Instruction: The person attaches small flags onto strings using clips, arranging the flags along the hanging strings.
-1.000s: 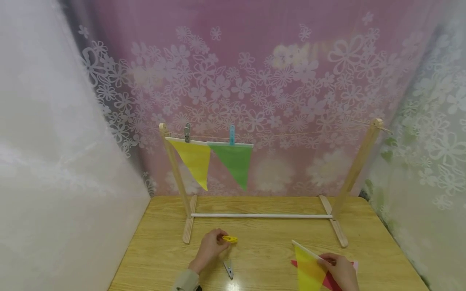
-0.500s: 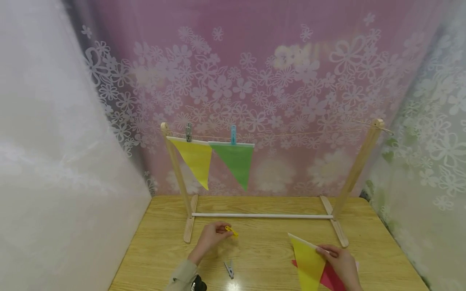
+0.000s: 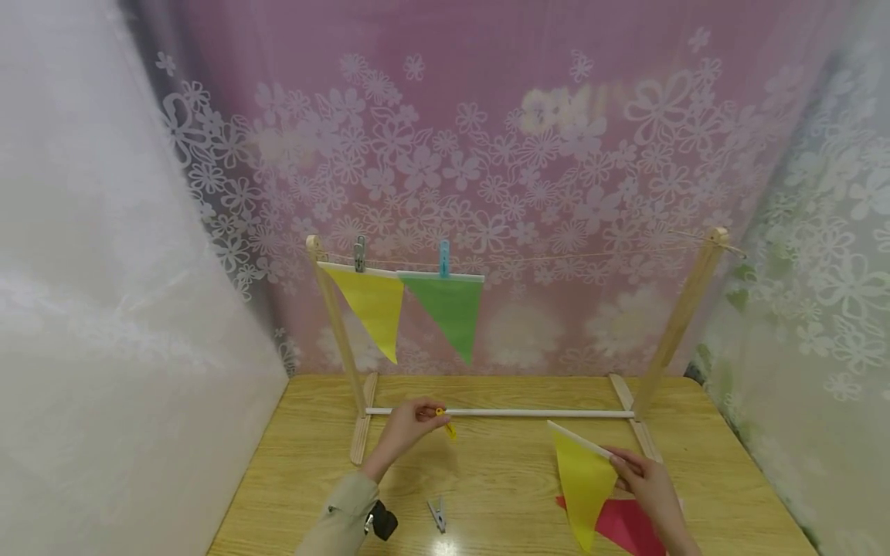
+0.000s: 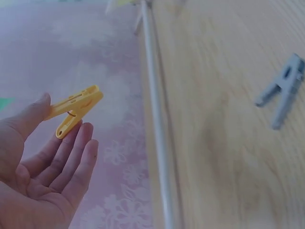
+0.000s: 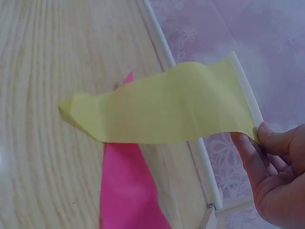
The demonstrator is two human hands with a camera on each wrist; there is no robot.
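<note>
My left hand [image 3: 406,431] pinches a yellow clothespin [image 4: 78,109] by its handles, between thumb and fingertips. Its jaws look closed in the left wrist view. With thumb and fingers, my right hand [image 3: 648,480] holds a yellow triangular pennant [image 5: 167,107] at one end of its white top edge. The pennant hangs above the table with its tip bent, partly covering a red pennant [image 3: 633,525] lying there. A grey clothespin [image 3: 437,513] lies on the table, right of my left sleeve. On the string [image 3: 556,256] hang a yellow pennant [image 3: 371,309] and a green pennant [image 3: 452,309].
A grey clothespin [image 3: 359,255] and a blue clothespin [image 3: 444,259] grip the hung pennants. The string runs between a left wooden post [image 3: 337,332] and a right wooden post [image 3: 681,324]. A white rod [image 3: 535,414] joins their feet. Curtains enclose the table [image 3: 501,471].
Both hands have moved forward toward the rack, the left with the yellow clothespin, the right with the yellow pennant. The clothespin has turned to point downward. More of the red pennant shows.
</note>
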